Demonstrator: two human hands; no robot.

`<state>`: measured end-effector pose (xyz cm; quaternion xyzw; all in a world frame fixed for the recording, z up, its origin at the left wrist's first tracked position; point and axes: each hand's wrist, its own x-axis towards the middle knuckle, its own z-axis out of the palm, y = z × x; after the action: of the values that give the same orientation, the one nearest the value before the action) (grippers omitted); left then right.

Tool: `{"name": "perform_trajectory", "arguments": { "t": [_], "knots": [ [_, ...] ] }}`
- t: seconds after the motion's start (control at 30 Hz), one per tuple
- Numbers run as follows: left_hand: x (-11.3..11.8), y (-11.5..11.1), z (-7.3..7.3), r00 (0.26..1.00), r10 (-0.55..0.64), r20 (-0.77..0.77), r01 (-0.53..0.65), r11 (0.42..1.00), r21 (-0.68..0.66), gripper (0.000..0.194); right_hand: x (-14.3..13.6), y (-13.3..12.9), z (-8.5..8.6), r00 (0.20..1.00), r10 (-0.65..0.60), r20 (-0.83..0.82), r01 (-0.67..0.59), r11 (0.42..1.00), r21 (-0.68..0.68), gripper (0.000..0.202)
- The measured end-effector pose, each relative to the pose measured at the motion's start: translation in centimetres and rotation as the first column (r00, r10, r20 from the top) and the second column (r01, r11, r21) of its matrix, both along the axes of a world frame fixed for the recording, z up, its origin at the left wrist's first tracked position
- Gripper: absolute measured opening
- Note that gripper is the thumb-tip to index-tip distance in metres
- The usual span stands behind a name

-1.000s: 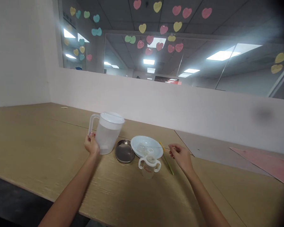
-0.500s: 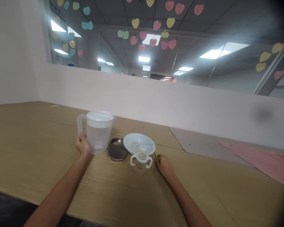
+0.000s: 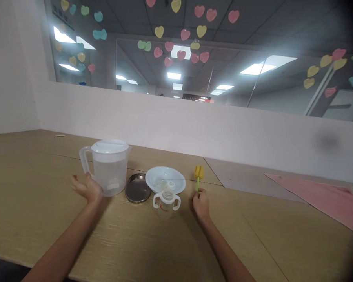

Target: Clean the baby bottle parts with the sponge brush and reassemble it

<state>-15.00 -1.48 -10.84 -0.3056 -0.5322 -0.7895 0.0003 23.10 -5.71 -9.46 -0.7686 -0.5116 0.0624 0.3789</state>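
My right hand (image 3: 201, 201) is closed on the green handle of a bottle brush with a yellow sponge head (image 3: 199, 172), held head up. Beside the lidded plastic pitcher (image 3: 110, 172), my left hand (image 3: 87, 188) is open with fingers apart, below its handle; whether it touches the pitcher I cannot tell. A clear baby bottle (image 3: 165, 207) with two white handles stands uncapped on the table. Behind it is a white bowl (image 3: 179, 187) with small clear and white parts in it. Between pitcher and bowl lies a round metal tray (image 3: 138, 188).
The wooden table (image 3: 129, 243) runs back to a white wall (image 3: 164, 129) below a window with heart-shaped stickers. A pink cloth (image 3: 317, 196) lies at the right over a grey sheet (image 3: 244, 176). A small pale piece (image 3: 59, 135) lies far left.
My right hand has raised the brush, so its yellow head now shows beside the bowl. My left hand has opened and turned outward near the pitcher. The view has shifted slightly right.
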Motion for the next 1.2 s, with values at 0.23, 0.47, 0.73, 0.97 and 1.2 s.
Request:
{"name": "perform_trajectory", "arguments": {
  "t": [0.23, 0.47, 0.73, 0.97, 1.2],
  "knots": [
    [8.9, -4.3, 6.3, 0.528, -0.503, -0.685, 0.516, 0.83, -0.212, 0.026, -1.0, -0.9, 0.3, 1.0, 0.009, -0.017, -0.004, 0.968, 0.252, 0.041],
    [15.4, 1.4, 7.4, -0.063, -0.755, -0.653, -0.114, 0.656, -0.746, 0.021, -1.2, -1.3, 0.6, 0.994, 0.027, 0.104, -0.056, 0.956, 0.287, 0.047],
    [16.8, 3.4, 6.1, -0.051, -0.8, -0.597, -0.159, 0.597, -0.786, 0.028, -0.8, -1.1, 0.6, 0.991, 0.009, 0.131, -0.048, 0.953, 0.298, 0.048],
    [16.0, 3.6, 7.0, 0.042, -0.832, -0.552, 0.046, 0.554, -0.831, 0.015, -1.1, -1.4, 0.9, 0.986, 0.032, 0.164, -0.083, 0.946, 0.315, 0.048],
    [15.9, 4.2, 7.8, 0.191, -0.835, -0.516, 0.327, 0.55, -0.769, 0.028, -1.8, -1.9, 0.6, 0.944, 0.133, 0.303, -0.22, 0.936, 0.275, 0.047]
  ]
}}
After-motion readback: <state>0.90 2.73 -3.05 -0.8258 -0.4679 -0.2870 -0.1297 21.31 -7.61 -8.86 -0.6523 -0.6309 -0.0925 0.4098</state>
